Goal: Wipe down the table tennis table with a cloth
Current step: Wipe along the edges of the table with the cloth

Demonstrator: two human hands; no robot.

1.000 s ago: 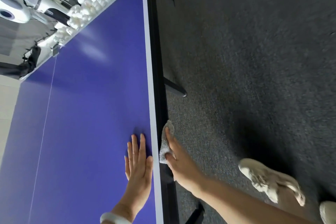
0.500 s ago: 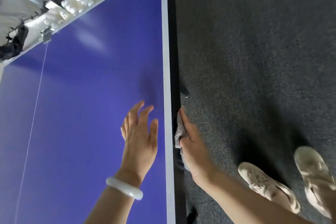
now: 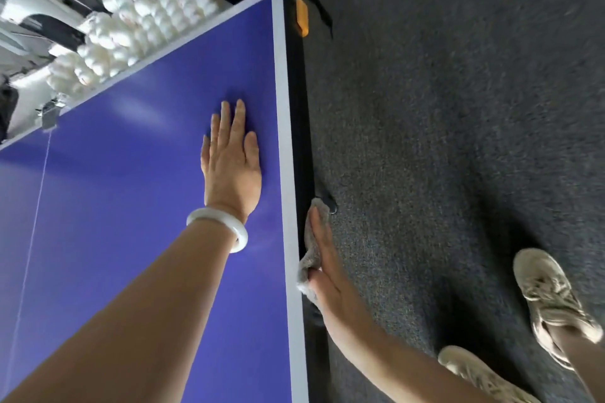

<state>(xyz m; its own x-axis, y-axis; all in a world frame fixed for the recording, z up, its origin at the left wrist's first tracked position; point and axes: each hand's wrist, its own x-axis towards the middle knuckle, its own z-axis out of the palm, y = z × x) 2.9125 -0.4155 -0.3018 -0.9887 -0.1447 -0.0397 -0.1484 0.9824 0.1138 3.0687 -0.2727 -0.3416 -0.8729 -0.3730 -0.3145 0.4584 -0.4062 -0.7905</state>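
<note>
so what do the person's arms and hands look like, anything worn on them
The left forearm and right forearm are bare, with no sleeves in view. Neither the left hand nor the right hand is gloved. A smooth, rounded white bangle circles the left wrist. The right wrist carries nothing, and no rings show on the fingers.

Left hand (image 3: 230, 160) flat on the blue table (image 3: 131, 206); right hand (image 3: 332, 285) holds a cloth (image 3: 309, 250) against its edge.

Bright light from upper left, glare on table (image 3: 131, 190); edges warped, shoes (image 3: 550, 291) prob motion-blurred
</note>
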